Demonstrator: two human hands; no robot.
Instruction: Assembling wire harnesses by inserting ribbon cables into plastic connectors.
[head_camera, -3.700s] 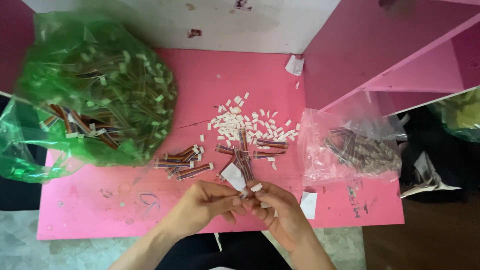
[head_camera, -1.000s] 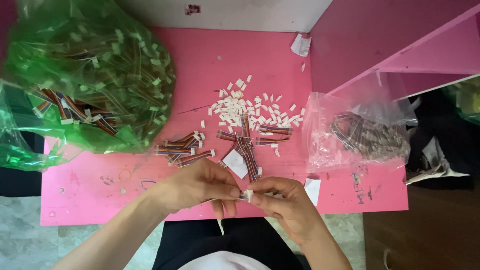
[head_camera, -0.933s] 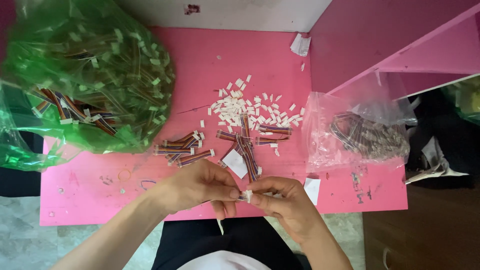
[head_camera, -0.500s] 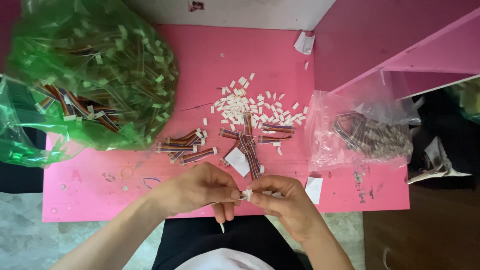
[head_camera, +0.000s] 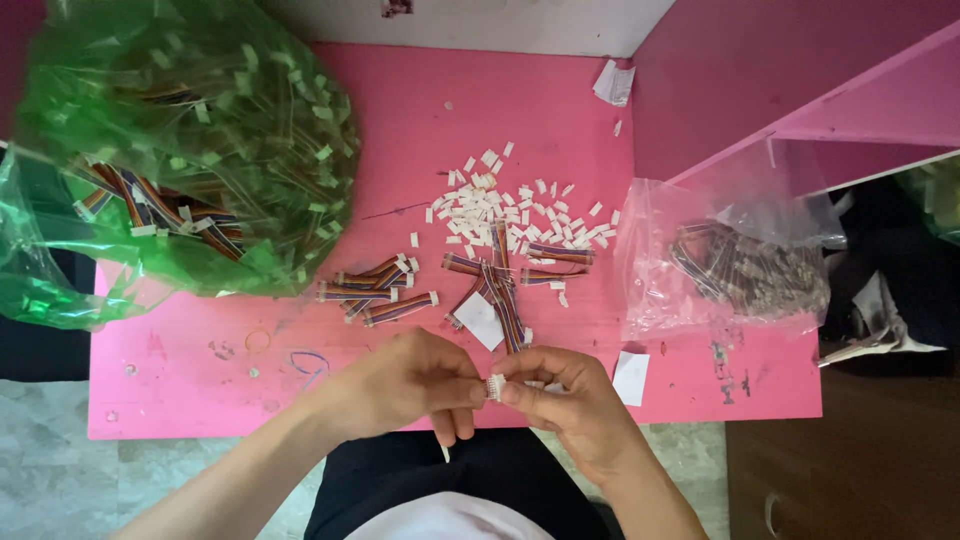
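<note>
- Head view: the left hand (head_camera: 405, 385) and right hand (head_camera: 560, 395) met at the pink table's (head_camera: 180, 400) near edge, both pinching one small white connector (head_camera: 495, 386) between fingertips, its thin wire hanging below.
- Compared with a second earlier, the hands had barely shifted; the connector remained pinched between them.
- Beyond lay a pile of loose white connectors (head_camera: 510, 205), rainbow ribbon cables (head_camera: 385, 295), a green bag (head_camera: 190, 140) and a clear bag (head_camera: 730, 265).

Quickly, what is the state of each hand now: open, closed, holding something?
Left hand: closed, fingers pinching the white connector.
Right hand: closed, pinching the same connector from the other side.
</note>
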